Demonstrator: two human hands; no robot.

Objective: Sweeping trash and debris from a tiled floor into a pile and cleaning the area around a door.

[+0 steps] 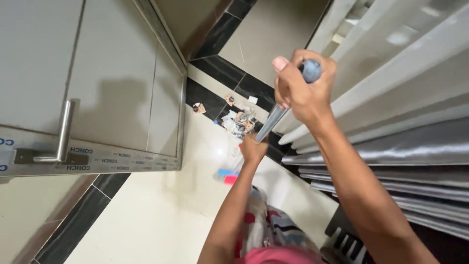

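Here both hands, left hand (253,149) and right hand (302,87), grip a broom handle (271,122).

Single head-worn view, looking steeply down from close above the person's own arms onto the tiled floor (161,215), door (97,83) at upper left.

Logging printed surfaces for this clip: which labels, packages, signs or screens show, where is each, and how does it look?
Protective film strip: along the bottom rail of the grey door at left, pale with repeated blue lettering.
Torn wrappers and paper scraps: swept pile on the cream floor tile beyond the left hand, brown, white and grey; too small to tell print.
No signs or screens in view.
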